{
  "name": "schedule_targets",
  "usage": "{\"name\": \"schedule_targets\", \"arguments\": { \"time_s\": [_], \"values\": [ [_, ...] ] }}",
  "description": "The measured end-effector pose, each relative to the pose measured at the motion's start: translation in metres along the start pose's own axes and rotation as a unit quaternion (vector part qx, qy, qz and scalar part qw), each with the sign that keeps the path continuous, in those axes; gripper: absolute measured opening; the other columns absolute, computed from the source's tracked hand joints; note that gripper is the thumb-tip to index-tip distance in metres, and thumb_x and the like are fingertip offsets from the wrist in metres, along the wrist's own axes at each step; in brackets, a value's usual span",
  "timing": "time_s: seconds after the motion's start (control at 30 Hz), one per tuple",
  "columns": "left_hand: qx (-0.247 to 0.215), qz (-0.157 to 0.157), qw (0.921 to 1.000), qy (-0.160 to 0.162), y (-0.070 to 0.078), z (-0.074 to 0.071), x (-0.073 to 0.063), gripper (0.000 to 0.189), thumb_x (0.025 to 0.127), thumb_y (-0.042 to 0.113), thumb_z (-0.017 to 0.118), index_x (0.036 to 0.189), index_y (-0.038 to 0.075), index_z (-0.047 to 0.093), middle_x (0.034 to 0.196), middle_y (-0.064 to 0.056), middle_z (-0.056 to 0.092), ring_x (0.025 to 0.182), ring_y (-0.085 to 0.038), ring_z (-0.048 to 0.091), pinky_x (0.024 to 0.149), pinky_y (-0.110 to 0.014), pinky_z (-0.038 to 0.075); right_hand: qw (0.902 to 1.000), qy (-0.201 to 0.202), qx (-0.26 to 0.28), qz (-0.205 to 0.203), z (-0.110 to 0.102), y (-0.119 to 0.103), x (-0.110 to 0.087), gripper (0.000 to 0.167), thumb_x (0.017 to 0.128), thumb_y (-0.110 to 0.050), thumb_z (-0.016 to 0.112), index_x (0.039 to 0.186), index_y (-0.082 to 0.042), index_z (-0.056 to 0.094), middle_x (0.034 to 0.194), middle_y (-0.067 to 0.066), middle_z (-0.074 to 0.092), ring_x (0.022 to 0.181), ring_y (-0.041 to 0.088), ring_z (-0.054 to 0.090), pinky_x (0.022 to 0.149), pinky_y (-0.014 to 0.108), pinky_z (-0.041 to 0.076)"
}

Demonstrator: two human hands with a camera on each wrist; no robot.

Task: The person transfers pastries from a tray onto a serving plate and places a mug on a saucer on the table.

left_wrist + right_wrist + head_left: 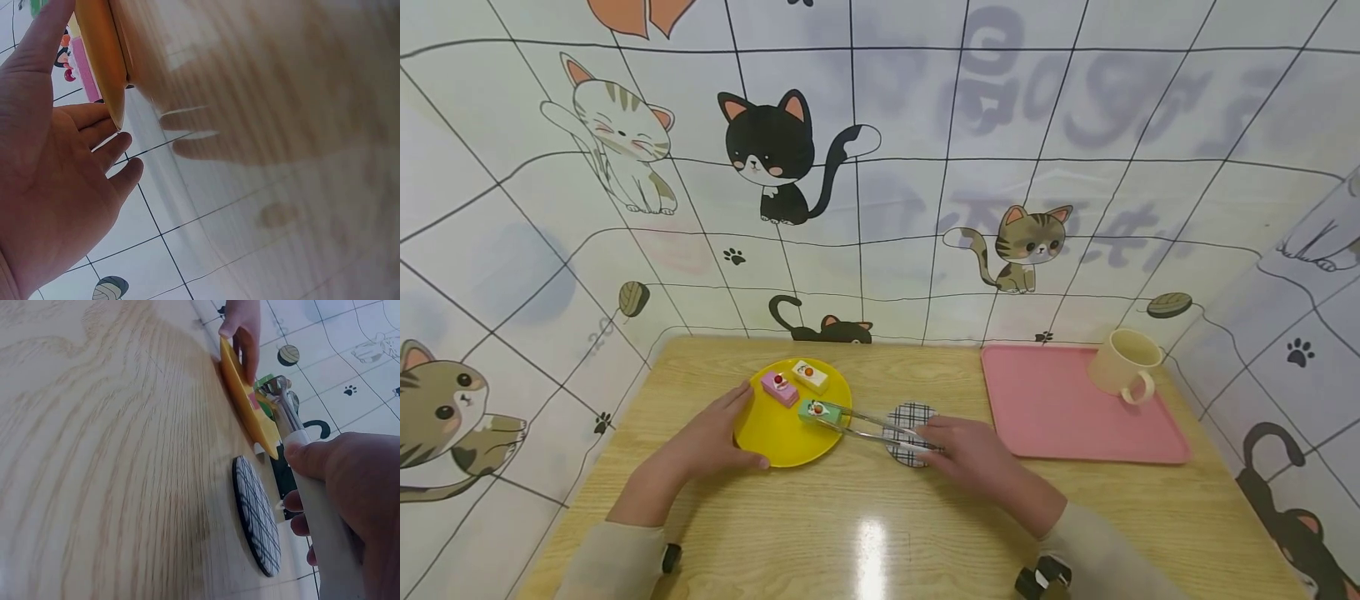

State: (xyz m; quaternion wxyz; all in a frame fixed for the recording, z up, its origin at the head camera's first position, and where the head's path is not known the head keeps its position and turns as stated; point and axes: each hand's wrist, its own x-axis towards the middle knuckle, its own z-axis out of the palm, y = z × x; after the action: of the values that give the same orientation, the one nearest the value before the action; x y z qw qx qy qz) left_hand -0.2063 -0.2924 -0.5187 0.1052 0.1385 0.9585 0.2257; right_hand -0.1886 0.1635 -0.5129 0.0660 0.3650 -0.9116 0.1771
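Observation:
On the wooden table a yellow plate [790, 442] bears toy cake slices: a pink one [779, 388], a cream one [810, 377] and a green one [820, 412], all with small decorations on top. My left hand [711, 437] holds the plate's left rim, thumb at the near side and fingers along the far side. Metal tongs [880, 437] with a pale handle [328, 537] are gripped in my right hand [973, 462]. The tongs' tips lie on both sides of the green slice, over the plate. Under the tongs' arms is a round checked coaster [913, 458].
A pink tray [1060, 417] lies at the table's right side, with a cream mug [1122, 362] at its back right corner, handle toward me. Cat-patterned cloth walls [895, 192] rise behind and at both sides of the table [820, 533].

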Motion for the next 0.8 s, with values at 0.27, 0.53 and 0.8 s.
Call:
{"name": "schedule_targets", "arguments": {
  "time_s": [0.27,0.53,0.8],
  "values": [
    [-0.001,-0.001,1.0,-0.001,0.001,-0.001,0.0,0.132,0.078,0.061,0.097,0.171,-0.006,0.03,0.18,-0.026,0.023,0.163,-0.051,0.027,0.131,-0.066,0.027,0.9994,-0.02,0.009,-0.027,0.009,-0.007,0.02,0.037,0.105,-0.028,0.078,0.135,-0.007,0.079,0.129,0.008,0.079,0.115,0.027,0.077,0.097,0.047,0.065],
    [-0.001,-0.005,1.0,-0.004,0.0,0.0,0.001,0.133,0.078,0.061,0.097,0.171,-0.005,0.029,0.181,-0.025,0.022,0.163,-0.051,0.027,0.131,-0.065,0.027,0.9984,-0.051,0.008,-0.024,0.016,-0.014,0.035,0.038,0.106,-0.029,0.077,0.137,-0.008,0.078,0.129,0.007,0.078,0.111,0.023,0.077,0.095,0.045,0.065],
    [0.0,-0.005,1.0,-0.004,-0.002,0.001,0.002,0.133,0.078,0.062,0.096,0.172,-0.005,0.029,0.181,-0.025,0.022,0.163,-0.051,0.026,0.13,-0.065,0.027,0.9976,-0.065,0.022,-0.008,0.022,-0.015,0.046,0.035,0.107,-0.031,0.076,0.135,-0.011,0.08,0.128,0.004,0.079,0.115,0.023,0.076,0.1,0.046,0.064]
  ]
}}
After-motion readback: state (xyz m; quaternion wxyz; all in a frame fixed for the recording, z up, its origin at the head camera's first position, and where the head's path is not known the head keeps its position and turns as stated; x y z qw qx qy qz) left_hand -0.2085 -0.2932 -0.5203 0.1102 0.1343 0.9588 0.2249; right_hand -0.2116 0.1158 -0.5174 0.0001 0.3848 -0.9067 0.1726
